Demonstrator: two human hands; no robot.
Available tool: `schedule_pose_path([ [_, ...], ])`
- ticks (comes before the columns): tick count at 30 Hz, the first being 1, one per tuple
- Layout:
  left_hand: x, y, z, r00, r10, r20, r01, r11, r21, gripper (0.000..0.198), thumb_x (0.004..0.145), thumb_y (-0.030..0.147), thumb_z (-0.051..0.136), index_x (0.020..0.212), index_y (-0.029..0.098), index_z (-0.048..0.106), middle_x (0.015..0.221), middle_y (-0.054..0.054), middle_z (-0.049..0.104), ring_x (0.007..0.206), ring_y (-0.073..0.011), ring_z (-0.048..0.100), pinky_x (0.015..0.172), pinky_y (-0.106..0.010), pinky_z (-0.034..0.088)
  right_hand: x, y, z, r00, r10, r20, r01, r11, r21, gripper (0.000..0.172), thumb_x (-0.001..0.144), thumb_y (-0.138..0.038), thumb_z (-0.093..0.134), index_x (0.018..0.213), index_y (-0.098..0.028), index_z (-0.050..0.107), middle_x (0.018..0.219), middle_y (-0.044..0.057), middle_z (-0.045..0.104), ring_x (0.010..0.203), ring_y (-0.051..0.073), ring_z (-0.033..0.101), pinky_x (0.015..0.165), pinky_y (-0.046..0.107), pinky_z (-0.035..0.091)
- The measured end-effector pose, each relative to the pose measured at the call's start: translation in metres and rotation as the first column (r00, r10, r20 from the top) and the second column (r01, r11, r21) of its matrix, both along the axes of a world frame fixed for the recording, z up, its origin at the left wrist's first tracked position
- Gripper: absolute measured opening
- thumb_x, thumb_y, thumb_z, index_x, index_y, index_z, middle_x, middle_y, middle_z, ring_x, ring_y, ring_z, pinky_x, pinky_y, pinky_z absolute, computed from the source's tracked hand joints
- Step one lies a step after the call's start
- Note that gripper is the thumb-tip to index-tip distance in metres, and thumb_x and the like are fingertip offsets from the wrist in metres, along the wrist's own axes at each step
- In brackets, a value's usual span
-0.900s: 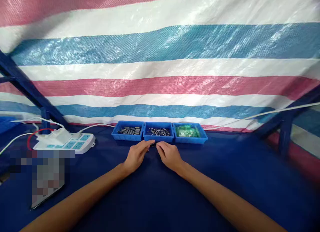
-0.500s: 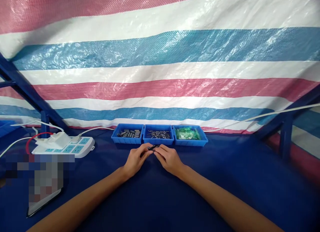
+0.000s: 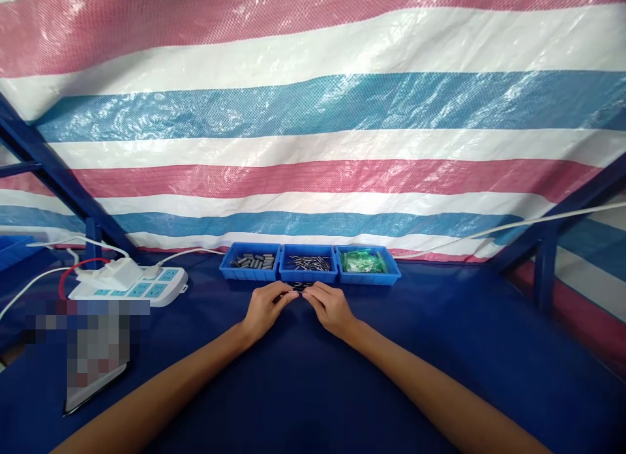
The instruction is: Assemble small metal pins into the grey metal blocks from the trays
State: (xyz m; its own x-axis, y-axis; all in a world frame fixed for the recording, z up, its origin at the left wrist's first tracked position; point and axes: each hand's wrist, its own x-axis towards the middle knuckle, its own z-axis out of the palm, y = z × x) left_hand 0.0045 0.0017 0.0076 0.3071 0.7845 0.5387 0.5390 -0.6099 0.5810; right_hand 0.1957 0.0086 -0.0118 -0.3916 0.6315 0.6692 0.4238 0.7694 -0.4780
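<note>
My left hand (image 3: 267, 310) is closed in a pinch, thumb against forefinger. Facing it, my right hand (image 3: 332, 310) pinches the same way, its fingertips a small gap from the left ones. A thin metal piece (image 3: 300, 292) seems to span that gap, held from both ends; its exact kind is too small to make out. Just behind the fingertips lie small dark pieces (image 3: 302, 286), partly hidden by the fingers. Beyond them stands a blue bin of thin metal pins (image 3: 308, 263), nearest to both hands.
Left of the pins is a bin of short grey cylinders (image 3: 254, 261); right of them, a bin of green plastic packets (image 3: 364, 262). A white power strip (image 3: 166, 287) with cables and a blurred flat device (image 3: 98, 369) lie at left. Striped sheeting (image 3: 313, 180) hangs behind the blue table (image 3: 313, 389).
My fingertips have drawn slightly apart, showing the thin metal piece between them. Both hands stay in front of the middle bin. The camera view has shifted a little.
</note>
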Motion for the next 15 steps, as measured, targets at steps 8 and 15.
schedule_pose_path([
  [8, -0.0007, -0.0004, -0.0045, 0.996, -0.070, 0.051, 0.065, 0.994, 0.082, 0.018, 0.089, 0.026, 0.053, 0.097, 0.017, 0.067, 0.091, -0.004, 0.070, 0.084, -0.0148, 0.066, 0.078, -0.022, 0.052, -0.0013, 0.0001, -0.0002, 0.984, -0.044, 0.175, 0.047, 0.999, -0.016, 0.029, 0.096, -0.024, 0.038, 0.081, -0.017, 0.063, 0.073, 0.004, 0.060, 0.066, 0.015, 0.057, 0.063, 0.025, 0.043],
  [15, -0.0013, -0.0030, -0.0052, 0.997, -0.028, 0.075, 0.031, 0.999, -0.036, 0.026, 0.094, 0.026, 0.042, 0.107, 0.018, 0.063, 0.063, 0.001, 0.064, 0.051, -0.0084, 0.058, 0.056, -0.017, 0.049, -0.0030, 0.0018, -0.0048, 0.959, -0.093, 0.266, 0.083, 0.995, 0.051, 0.029, 0.095, -0.024, 0.040, 0.077, -0.016, 0.062, 0.069, 0.004, 0.061, 0.063, 0.014, 0.058, 0.060, 0.024, 0.040],
])
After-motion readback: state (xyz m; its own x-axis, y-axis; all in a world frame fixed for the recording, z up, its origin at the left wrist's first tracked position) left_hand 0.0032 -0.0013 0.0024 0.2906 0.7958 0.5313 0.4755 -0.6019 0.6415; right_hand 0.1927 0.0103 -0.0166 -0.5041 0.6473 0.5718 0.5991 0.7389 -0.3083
